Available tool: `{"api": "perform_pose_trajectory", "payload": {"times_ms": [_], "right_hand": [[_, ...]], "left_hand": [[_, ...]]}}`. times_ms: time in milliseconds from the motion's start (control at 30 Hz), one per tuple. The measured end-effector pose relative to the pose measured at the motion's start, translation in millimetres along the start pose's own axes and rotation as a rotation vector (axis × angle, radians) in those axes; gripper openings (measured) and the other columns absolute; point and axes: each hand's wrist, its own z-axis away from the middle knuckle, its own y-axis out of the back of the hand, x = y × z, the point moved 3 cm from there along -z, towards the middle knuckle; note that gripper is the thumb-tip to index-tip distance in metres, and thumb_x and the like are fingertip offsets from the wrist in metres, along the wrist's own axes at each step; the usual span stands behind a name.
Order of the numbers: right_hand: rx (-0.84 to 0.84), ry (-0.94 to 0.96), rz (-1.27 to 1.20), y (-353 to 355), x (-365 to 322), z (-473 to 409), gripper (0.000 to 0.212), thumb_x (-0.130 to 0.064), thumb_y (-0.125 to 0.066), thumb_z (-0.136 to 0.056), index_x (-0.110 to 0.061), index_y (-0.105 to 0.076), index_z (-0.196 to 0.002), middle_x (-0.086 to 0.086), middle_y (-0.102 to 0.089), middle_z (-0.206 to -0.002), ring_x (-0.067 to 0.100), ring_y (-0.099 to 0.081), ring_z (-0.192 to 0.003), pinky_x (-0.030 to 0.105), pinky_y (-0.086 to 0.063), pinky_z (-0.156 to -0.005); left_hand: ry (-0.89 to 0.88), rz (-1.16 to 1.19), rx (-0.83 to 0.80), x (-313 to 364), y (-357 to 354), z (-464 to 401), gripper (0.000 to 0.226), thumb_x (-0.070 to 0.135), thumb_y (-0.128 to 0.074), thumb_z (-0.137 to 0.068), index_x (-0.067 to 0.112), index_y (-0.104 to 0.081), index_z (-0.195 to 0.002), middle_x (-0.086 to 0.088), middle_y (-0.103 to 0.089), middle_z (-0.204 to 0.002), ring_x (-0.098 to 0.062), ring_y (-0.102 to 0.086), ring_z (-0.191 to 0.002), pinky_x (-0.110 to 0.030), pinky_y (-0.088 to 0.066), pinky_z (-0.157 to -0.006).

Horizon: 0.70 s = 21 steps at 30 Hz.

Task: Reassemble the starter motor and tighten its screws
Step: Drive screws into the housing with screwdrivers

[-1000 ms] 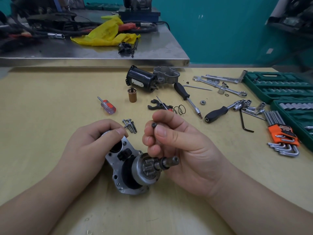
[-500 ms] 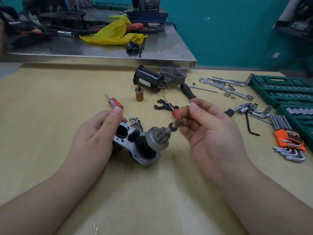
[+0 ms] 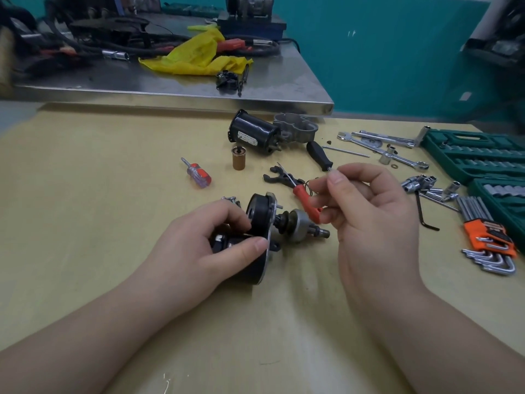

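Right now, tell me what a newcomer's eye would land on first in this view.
The two hands at the centre: the left hand grips the starter motor assembly lying on the yellow table, its pinion shaft pointing right, while the right hand is raised just right of it, beside red-handled pliers. Next, the orange hex key set and green socket case along the right edge.

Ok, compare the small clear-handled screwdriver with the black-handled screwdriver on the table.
The small screwdriver is stubby, with a clear handle and an orange band; the black-handled screwdriver is longer, with an opaque black handle. The small one lies alone and fully visible, left of the brass cylinder; the black-handled one's shaft disappears behind the right hand. Both lie flat on the yellow table, untouched.
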Motion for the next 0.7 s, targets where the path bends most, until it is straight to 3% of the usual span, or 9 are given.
{"api": "perform_pose_trajectory", "payload": {"times_ms": [200, 233, 333, 400, 500, 600, 700], "right_hand": [[-0.004, 0.014, 0.103, 2.4, 8.5, -9.3, 0.002, -0.014, -0.071, -0.101, -0.014, -0.071, -0.104, 0.003, -0.082, -0.088, 0.01, -0.079, -0.086, 0.012, -0.056, -0.07], [-0.018, 0.014, 0.151, 2.1, 11.7, -10.7, 0.003, -0.016, -0.072, -0.101, -0.018, -0.071, -0.103, 0.0, -0.082, -0.088, 0.01, -0.079, -0.089, 0.014, -0.057, -0.073], [-0.064, -0.029, 0.307, 1.7, 24.3, -16.2, 0.004, -0.021, -0.072, -0.099, -0.025, -0.071, -0.098, -0.006, -0.082, -0.087, 0.009, -0.078, -0.089, 0.04, -0.063, -0.084], [-0.097, -0.067, 0.368, 0.4, 30.9, -19.2, 0.009, -0.023, -0.072, -0.099, -0.031, -0.072, -0.095, -0.01, -0.082, -0.086, 0.007, -0.078, -0.086, 0.049, -0.063, -0.086], [-0.116, -0.093, 0.373, -1.7, 35.9, -21.4, 0.017, -0.027, -0.071, -0.098, -0.043, -0.071, -0.095, -0.011, -0.082, -0.087, 0.007, -0.078, -0.088, 0.053, -0.062, -0.09], [-0.118, -0.092, 0.366, -2.6, 38.3, -21.4, 0.017, -0.027, -0.07, -0.097, -0.044, -0.07, -0.094, -0.011, -0.082, -0.088, 0.008, -0.078, -0.091, 0.054, -0.061, -0.093], [-0.109, -0.089, 0.382, -3.1, 39.1, -20.5, 0.013, -0.025, -0.071, -0.099, -0.037, -0.072, -0.093, -0.011, -0.082, -0.086, 0.008, -0.078, -0.091, 0.052, -0.061, -0.093]], "left_hand": [[0.0, 0.006, 0.011, 0.0, 2.4, 0.9, 0.042, 0.071, -0.069, -0.074, 0.036, -0.07, -0.096, 0.014, -0.072, -0.09, -0.008, -0.066, -0.082, -0.011, -0.045, -0.066], [0.0, 0.004, 0.009, -0.2, 2.2, 0.8, 0.042, 0.071, -0.069, -0.074, 0.036, -0.07, -0.096, 0.014, -0.072, -0.09, -0.008, -0.065, -0.081, -0.011, -0.045, -0.066], [-0.001, -0.007, 0.006, 0.0, 2.1, 0.9, 0.04, 0.071, -0.068, -0.075, 0.036, -0.07, -0.095, 0.015, -0.072, -0.09, -0.008, -0.066, -0.083, -0.012, -0.045, -0.068], [-0.016, -0.042, 0.005, 0.3, 2.5, 1.4, 0.035, 0.069, -0.066, -0.078, 0.038, -0.069, -0.094, 0.017, -0.072, -0.092, -0.007, -0.066, -0.086, -0.011, -0.045, -0.07], [-0.193, -0.206, -0.022, 11.3, 2.7, 3.1, 0.022, 0.057, -0.056, -0.096, 0.038, -0.067, -0.094, 0.019, -0.067, -0.097, -0.006, -0.064, -0.093, -0.014, -0.046, -0.078], [-0.427, -0.404, -0.025, 22.2, -0.9, 8.7, 0.027, 0.041, -0.047, -0.108, 0.025, -0.068, -0.104, 0.013, -0.062, -0.108, -0.018, -0.062, -0.1, -0.04, -0.053, -0.086], [-0.433, -0.528, -0.094, 28.6, -6.6, 14.0, 0.04, 0.065, -0.051, -0.1, 0.028, -0.059, -0.114, 0.01, -0.059, -0.114, -0.02, -0.061, -0.099, -0.04, -0.055, -0.08]]}}
